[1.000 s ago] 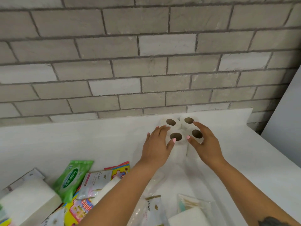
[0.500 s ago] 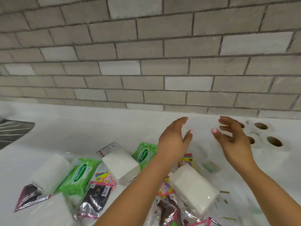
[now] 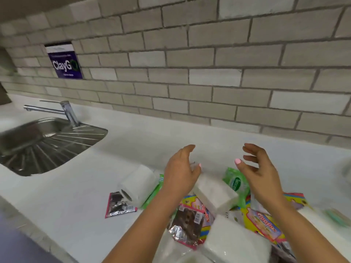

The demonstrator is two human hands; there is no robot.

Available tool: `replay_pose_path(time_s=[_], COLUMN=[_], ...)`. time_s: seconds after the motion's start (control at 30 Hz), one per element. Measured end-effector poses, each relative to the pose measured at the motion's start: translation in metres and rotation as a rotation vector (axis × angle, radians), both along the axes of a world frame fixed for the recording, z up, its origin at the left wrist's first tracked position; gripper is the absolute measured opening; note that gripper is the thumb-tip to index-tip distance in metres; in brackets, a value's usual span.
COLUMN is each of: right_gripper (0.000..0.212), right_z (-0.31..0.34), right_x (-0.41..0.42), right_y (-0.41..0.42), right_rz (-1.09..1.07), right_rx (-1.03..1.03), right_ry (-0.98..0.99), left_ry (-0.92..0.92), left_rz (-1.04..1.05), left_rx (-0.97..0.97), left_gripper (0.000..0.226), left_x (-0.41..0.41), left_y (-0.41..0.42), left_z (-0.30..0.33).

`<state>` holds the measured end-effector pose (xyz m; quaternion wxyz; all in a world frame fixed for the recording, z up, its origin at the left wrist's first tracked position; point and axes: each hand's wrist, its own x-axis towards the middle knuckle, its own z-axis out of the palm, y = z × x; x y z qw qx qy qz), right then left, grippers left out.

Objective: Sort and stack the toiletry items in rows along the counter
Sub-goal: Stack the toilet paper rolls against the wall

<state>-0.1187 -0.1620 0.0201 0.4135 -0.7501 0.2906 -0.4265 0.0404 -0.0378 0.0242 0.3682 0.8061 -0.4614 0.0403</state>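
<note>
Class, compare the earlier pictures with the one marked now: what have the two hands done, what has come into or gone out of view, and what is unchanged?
Both hands let go of the four-roll toilet paper pack by the wall and swung left. The left hand and right hand now hover open above the unsorted pile. The pack has left the view; the sink and tap have come in. The white tissue pack and green wipes stay unsorted.

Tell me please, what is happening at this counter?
A person is sorting toiletry items on a white counter beside a steel sink. Both the left hand and the right hand hover open and empty above an unsorted pile: white tissue packs, a green wipes pack, a toilet paper roll and Giggles packets.
</note>
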Motion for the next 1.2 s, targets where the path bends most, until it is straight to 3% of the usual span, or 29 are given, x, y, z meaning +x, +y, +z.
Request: replay_pose_path(time_s=[0.17,0.4,0.5,0.73,0.93,1.07,1.2], right_gripper=[0.043,0.045,0.045,0.046,0.047,0.072,0.098], right_z=[-0.006,-0.010,-0.011,-0.011,-0.006,-0.002,0.001], right_x=[0.041,0.070,0.075,0.080,0.079,0.077,0.068], right_y=[0.025,0.046,0.050,0.055,0.055,0.051,0.045], right_rz=[0.038,0.052,0.054,0.052,0.078,0.192,0.369], right_rx=[0.007,-0.001,0.006,0.004,0.037,0.201,0.415], right_ry=[0.020,0.054,0.058,0.073,0.071,0.118,0.136], left_ry=[-0.087,0.033,0.097,0.116,0.151,0.196,0.260], left_rz=[0.201,0.336,0.340,0.347,0.196,0.053,-0.061], left_rx=[0.320,0.720,0.787,0.638,0.180,-0.149,-0.262], left_gripper=[0.085,0.127,0.133,0.111,0.111,0.112,0.114], left_x=[0.062,0.115,0.123,0.125,0.110,0.081,0.044], left_y=[0.035,0.068,0.072,0.073,0.062,0.043,0.019], left_z=[-0.018,-0.041,-0.051,-0.049,-0.019,-0.006,-0.006])
